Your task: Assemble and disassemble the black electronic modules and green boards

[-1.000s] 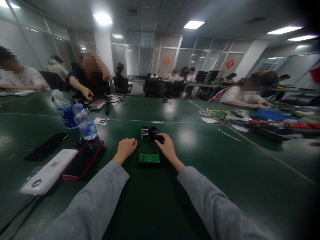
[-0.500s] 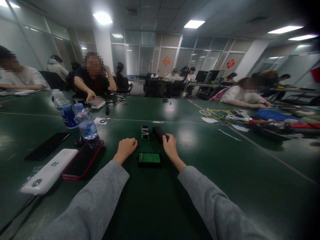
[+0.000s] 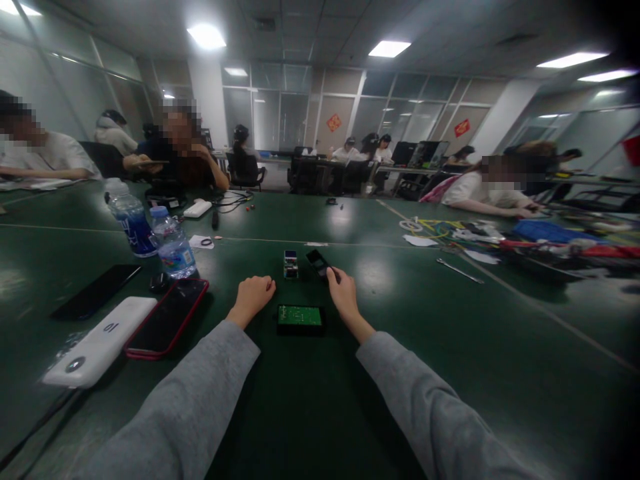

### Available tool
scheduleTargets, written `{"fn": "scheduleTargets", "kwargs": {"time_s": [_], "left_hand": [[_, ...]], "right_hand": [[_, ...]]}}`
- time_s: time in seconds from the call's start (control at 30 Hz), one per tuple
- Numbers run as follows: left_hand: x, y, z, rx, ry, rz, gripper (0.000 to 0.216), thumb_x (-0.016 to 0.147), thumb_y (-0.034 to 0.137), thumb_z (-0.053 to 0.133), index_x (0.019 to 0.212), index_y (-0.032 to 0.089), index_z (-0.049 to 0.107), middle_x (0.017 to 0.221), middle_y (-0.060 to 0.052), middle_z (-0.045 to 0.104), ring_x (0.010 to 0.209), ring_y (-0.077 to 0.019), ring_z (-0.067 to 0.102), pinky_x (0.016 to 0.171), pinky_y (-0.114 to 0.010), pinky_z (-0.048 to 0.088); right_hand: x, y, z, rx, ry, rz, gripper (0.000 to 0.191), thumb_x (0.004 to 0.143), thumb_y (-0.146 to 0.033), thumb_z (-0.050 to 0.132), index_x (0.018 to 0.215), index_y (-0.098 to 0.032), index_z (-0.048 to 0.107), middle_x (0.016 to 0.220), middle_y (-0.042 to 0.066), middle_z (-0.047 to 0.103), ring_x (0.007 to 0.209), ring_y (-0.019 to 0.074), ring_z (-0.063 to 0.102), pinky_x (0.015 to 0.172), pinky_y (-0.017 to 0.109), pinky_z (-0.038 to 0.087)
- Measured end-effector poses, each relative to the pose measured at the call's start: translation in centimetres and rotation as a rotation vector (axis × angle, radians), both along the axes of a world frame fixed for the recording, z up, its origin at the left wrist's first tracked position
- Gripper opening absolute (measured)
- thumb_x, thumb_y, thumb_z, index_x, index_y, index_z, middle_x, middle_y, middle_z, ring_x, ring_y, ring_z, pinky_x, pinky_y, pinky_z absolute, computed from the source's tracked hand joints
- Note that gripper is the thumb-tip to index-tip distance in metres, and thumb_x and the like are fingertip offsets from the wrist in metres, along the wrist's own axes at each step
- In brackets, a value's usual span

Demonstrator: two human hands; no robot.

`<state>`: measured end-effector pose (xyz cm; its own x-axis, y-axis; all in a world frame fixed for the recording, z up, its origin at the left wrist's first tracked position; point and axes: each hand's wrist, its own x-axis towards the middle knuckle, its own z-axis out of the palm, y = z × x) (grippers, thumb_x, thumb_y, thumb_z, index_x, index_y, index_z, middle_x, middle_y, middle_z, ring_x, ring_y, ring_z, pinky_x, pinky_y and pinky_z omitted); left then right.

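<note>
My right hand (image 3: 343,293) grips the lower right corner of a black rectangular case part (image 3: 317,262), held tilted; its visible face shows a greyish inner area. My left hand (image 3: 253,297) rests on the table with its fingers curled closed and nothing visible in them. Between and just below my hands lies a black case with a green circuit board (image 3: 301,315) facing up. A small module with a dark screen and exposed parts (image 3: 291,265) stands beyond it, left of the held case part.
Left on the green table (image 3: 300,413) are two water bottles (image 3: 173,243), a red-edged phone (image 3: 167,320), a black phone (image 3: 97,292) and a white power bank (image 3: 103,340). A wrench (image 3: 460,271) and a pile of cables (image 3: 500,233) lie right. Other people sit around.
My right hand has turned the black case part, so a different face with a greyish area shows. My left hand has stayed put. The person opposite has lifted a hand away from a white object.
</note>
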<state>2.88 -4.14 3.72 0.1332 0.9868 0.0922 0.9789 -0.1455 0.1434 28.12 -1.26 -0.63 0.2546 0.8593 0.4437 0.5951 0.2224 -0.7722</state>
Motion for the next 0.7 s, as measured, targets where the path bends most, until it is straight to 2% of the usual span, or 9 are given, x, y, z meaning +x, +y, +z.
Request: {"fn": "scheduleTargets", "kwargs": {"time_s": [0.13, 0.2, 0.3, 0.4, 0.5, 0.6, 0.67, 0.7], "left_hand": [[0.0, -0.1, 0.1, -0.005, 0.000, 0.006, 0.041, 0.097, 0.044, 0.033, 0.090, 0.020, 0.065, 0.088, -0.007, 0.070, 0.080, -0.0192, 0.065, 0.070, -0.030, 0.045], [0.0, -0.1, 0.1, -0.013, 0.000, 0.000, 0.041, 0.097, 0.044, 0.032, 0.092, 0.020, 0.066, 0.090, -0.008, 0.070, 0.081, -0.0195, 0.065, 0.071, -0.030, 0.045], [0.0, -0.2, 0.2, -0.022, -0.001, -0.001, 0.041, 0.097, 0.044, 0.032, 0.092, 0.020, 0.066, 0.091, -0.008, 0.070, 0.081, -0.0199, 0.065, 0.072, -0.031, 0.045], [-0.1, -0.1, 0.2, -0.023, -0.004, 0.004, 0.041, 0.097, 0.044, 0.033, 0.092, 0.020, 0.066, 0.091, -0.008, 0.070, 0.082, -0.0194, 0.065, 0.073, -0.030, 0.045], [-0.1, -0.1, 0.2, -0.002, -0.008, -0.004, 0.041, 0.097, 0.044, 0.033, 0.090, 0.020, 0.065, 0.089, -0.007, 0.070, 0.080, -0.0193, 0.065, 0.071, -0.030, 0.045], [-0.1, -0.2, 0.2, -0.005, -0.005, -0.005, 0.040, 0.096, 0.043, 0.033, 0.091, 0.020, 0.066, 0.089, -0.007, 0.070, 0.081, -0.0197, 0.066, 0.072, -0.030, 0.046], [-0.1, -0.2, 0.2, -0.016, 0.000, 0.001, 0.040, 0.096, 0.044, 0.034, 0.092, 0.020, 0.066, 0.091, -0.007, 0.070, 0.083, -0.0199, 0.066, 0.074, -0.030, 0.046], [-0.1, -0.2, 0.3, -0.017, 0.001, 0.001, 0.040, 0.096, 0.043, 0.034, 0.092, 0.020, 0.067, 0.091, -0.008, 0.071, 0.084, -0.0199, 0.066, 0.074, -0.030, 0.046]], "right_hand": [[0.0, -0.1, 0.2, 0.027, -0.074, -0.021, 0.057, 0.097, -0.055, 0.030, 0.101, -0.014, 0.068, 0.100, 0.015, 0.065, 0.104, 0.0313, 0.054, 0.096, 0.048, 0.038], [-0.1, -0.2, 0.3, 0.037, -0.060, -0.040, 0.057, 0.094, -0.059, 0.037, 0.111, -0.012, 0.065, 0.106, 0.016, 0.064, 0.108, 0.0321, 0.052, 0.097, 0.048, 0.038], [-0.3, -0.5, 0.3, 0.054, -0.054, -0.040, 0.067, 0.084, -0.062, 0.057, 0.125, -0.010, 0.056, 0.115, 0.018, 0.060, 0.111, 0.0334, 0.051, 0.096, 0.049, 0.041], [-0.6, -0.7, 0.4, 0.081, 0.015, 0.045, 0.063, 0.079, -0.057, 0.064, 0.123, -0.012, 0.057, 0.113, 0.015, 0.062, 0.104, 0.0304, 0.057, 0.093, 0.046, 0.046], [0.2, -1.4, 1.4, 0.047, 0.134, 0.072, 0.059, 0.076, -0.055, 0.066, 0.117, -0.012, 0.061, 0.106, 0.014, 0.065, 0.094, 0.0286, 0.062, 0.088, 0.044, 0.050], [4.3, -4.0, 3.7, 0.023, 0.215, 0.036, 0.062, 0.072, -0.057, 0.071, 0.115, -0.013, 0.063, 0.104, 0.014, 0.066, 0.090, 0.0294, 0.064, 0.083, 0.044, 0.052], [9.3, -7.4, 5.8, 0.048, 0.225, 0.012, 0.064, 0.072, -0.058, 0.073, 0.120, -0.017, 0.063, 0.108, 0.014, 0.065, 0.091, 0.0300, 0.064, 0.082, 0.044, 0.052], [12.1, -9.6, 6.8, 0.055, 0.192, -0.045, 0.064, 0.072, -0.058, 0.075, 0.123, -0.021, 0.062, 0.110, 0.013, 0.065, 0.093, 0.0304, 0.064, 0.082, 0.045, 0.052]]}}
